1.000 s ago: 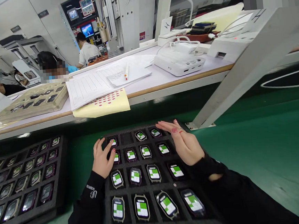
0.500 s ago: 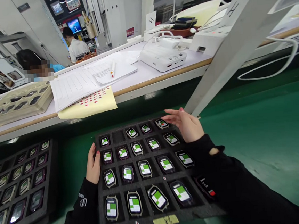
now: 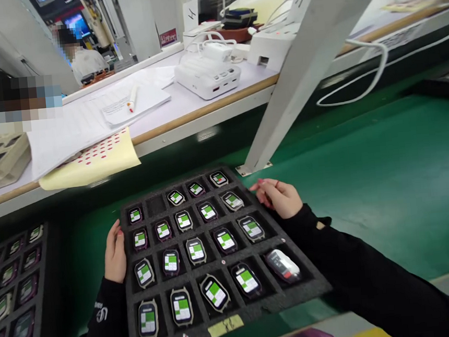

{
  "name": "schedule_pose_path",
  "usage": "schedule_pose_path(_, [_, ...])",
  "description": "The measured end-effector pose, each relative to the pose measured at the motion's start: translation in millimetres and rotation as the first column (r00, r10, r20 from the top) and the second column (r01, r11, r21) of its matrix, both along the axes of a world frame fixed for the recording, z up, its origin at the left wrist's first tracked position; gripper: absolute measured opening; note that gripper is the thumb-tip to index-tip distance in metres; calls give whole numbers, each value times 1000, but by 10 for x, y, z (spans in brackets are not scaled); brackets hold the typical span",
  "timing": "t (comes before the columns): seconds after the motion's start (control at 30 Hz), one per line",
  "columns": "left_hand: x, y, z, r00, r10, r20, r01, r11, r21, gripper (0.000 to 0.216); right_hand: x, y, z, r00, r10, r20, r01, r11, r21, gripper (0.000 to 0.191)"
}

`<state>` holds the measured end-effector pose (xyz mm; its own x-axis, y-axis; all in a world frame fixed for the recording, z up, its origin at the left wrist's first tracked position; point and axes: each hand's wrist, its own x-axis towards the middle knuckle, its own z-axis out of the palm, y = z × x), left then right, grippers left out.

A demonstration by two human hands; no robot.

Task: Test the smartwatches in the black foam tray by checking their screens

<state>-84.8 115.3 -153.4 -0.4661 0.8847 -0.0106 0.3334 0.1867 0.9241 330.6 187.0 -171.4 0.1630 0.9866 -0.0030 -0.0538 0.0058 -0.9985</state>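
The left hand [image 3: 114,252] lies along the left edge of a black foam tray [image 3: 305,287] of smartwatches [image 3: 196,250], the right hand [image 3: 278,198] half curled at its right edge — both gripping it, it seems — above a green mat [image 3: 386,175]

The green desk [image 3: 382,175] holds a black foam tray [image 3: 268,303] of watches [image 3: 196,250], with a second tray [image 3: 50,288] just left of it.

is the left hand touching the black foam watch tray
Touching: the head view shows the left hand pressed against the left edge of the black foam watch tray, with no gap showing.
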Motion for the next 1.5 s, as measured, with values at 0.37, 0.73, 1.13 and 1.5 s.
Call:
schedule_pose_path(0.37, [22,62,60,997,56,-57,-58,998,-34,53,262,-1049,51,847,439,301,-431,897,-97,85])
schedule_pose_path(0.73, [42,97,77,993,64,-99,-68,997,-30,53,281,-1310,78,747,455,484,-489,870,-64,86])
schedule_pose_path(1.13, [43,107,86,990,57,-133,-59,998,-13,52,310,-1233,18,919,381,99,-379,925,-42,65])
schedule_pose_path(1.5, [26,101,90,992,50,-119,-52,999,-17,50,1711,-520,-189,628,-331,704,305,937,169,36])
